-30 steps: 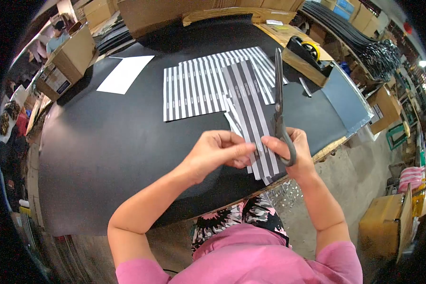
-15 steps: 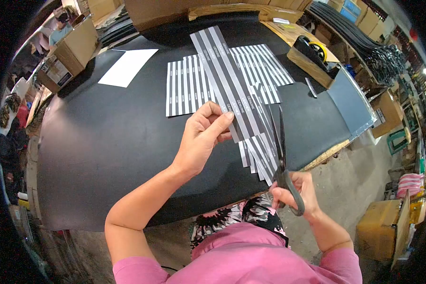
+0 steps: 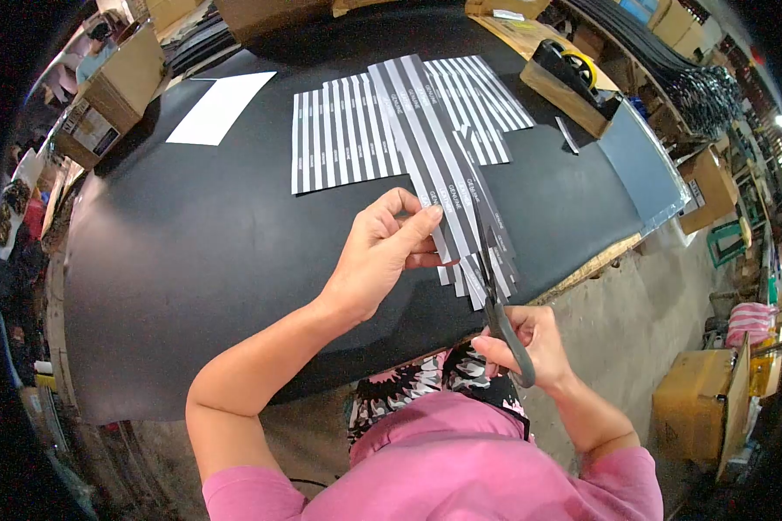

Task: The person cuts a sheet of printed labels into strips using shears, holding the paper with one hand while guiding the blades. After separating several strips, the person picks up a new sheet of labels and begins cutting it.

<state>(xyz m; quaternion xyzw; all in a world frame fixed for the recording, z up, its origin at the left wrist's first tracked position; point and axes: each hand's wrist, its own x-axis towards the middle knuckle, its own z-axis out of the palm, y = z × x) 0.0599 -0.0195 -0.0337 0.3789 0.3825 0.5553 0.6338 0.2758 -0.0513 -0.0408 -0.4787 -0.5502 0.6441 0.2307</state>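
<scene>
I had the left hand [image 3: 381, 247] pinching a GENUINE LEATHER sheet [image 3: 430, 156], right hand [image 3: 537, 345] gripping scissors [image 3: 495, 313] at its five o'clock; wobble risked miscuts.

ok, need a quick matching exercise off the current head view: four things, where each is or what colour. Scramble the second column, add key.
Things:
1. scissors
2. long striped piece
3. plain white sheet
4. tape dispenser

Place or colour:
A. on the black tabletop, left of the striped sheets
B. held in the right hand
C. black, with a yellow ring
D. pinched in the left hand

Pairs: 1-B, 2-D, 3-A, 4-C
</scene>
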